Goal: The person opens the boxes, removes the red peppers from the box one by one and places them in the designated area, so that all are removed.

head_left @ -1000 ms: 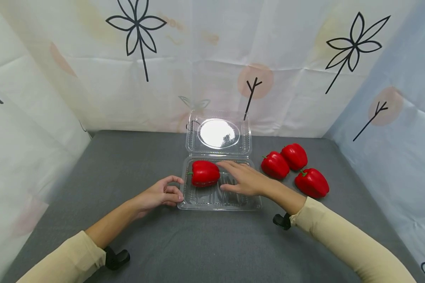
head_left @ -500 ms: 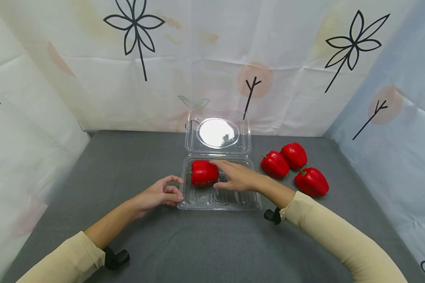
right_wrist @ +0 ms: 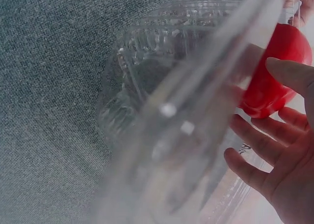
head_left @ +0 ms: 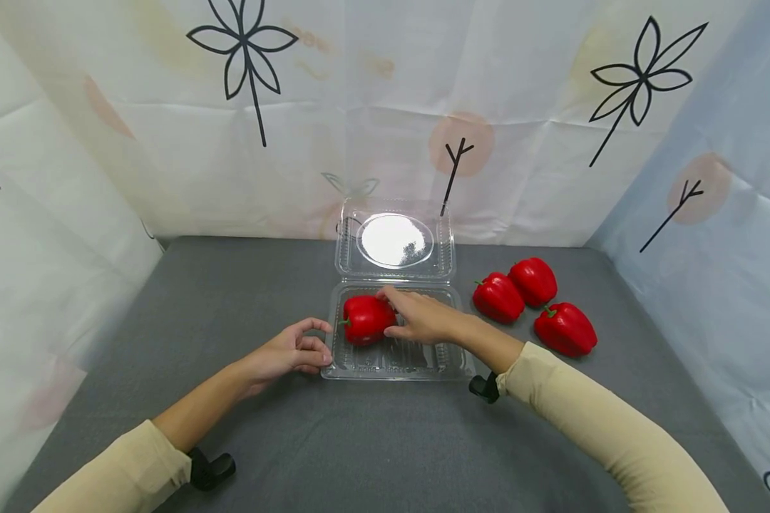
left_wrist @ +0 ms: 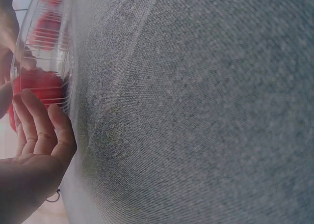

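Observation:
A red bell pepper [head_left: 364,322] lies in the left part of the clear plastic clamshell box [head_left: 385,374], its green stem pointing left. My right hand [head_left: 423,317] holds the pepper's right end, thumb on the near side and fingers at the far side. In the right wrist view, thumb and fingertips stand on either side of the pepper [right_wrist: 279,76]. My left hand [head_left: 295,349] rests its loosely bent fingers against the box's left rim. The left wrist view shows those fingertips [left_wrist: 29,98] along the box wall, the pepper showing red through the plastic.
Several things share the grey cloth [head_left: 244,278]: three more red bell peppers, one at the back [head_left: 534,281], one by the box [head_left: 498,298] and one nearer [head_left: 565,329], stand right of the box. Its lid [head_left: 394,242] stands raised against the patterned curtain [head_left: 385,114].
My right hand has moved left onto the bell pepper. The pepper has turned a little and shifted slightly toward me. The left hand and the box have stayed put.

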Tool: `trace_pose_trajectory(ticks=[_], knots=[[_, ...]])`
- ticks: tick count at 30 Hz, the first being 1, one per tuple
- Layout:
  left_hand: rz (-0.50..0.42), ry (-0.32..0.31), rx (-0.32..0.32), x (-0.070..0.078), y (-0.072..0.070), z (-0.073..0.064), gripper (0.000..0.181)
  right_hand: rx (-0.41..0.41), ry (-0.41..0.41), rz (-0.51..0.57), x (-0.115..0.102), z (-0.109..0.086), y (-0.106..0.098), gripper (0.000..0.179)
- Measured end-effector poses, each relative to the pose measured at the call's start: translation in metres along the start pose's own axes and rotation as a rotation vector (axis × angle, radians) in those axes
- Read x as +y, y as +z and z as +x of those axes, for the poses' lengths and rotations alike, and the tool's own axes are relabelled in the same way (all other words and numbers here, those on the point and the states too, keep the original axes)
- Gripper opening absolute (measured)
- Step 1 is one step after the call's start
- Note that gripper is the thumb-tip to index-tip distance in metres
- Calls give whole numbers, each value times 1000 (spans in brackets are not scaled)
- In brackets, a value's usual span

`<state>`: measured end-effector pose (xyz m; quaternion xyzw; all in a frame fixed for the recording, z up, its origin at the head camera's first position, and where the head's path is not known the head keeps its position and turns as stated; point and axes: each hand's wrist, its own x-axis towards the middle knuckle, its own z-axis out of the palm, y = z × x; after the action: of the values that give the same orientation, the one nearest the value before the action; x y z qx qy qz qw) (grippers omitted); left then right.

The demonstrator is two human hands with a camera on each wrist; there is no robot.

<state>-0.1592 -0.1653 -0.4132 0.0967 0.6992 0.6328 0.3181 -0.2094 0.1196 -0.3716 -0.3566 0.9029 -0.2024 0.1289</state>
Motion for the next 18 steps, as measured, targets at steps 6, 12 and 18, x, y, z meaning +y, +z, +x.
trace_pose_trajectory(ticks=[6, 12, 18], knots=[[-2, -13, 1, 0, 0, 1, 53, -8, -8, 16, 1, 1, 2, 68], [0, -12, 1, -1, -1, 2, 52, -7, -19, -22, -1, -1, 1, 74], [0, -23, 2, -1, -1, 3, 53, -3, -7, -72, -2, -8, 0, 73]])
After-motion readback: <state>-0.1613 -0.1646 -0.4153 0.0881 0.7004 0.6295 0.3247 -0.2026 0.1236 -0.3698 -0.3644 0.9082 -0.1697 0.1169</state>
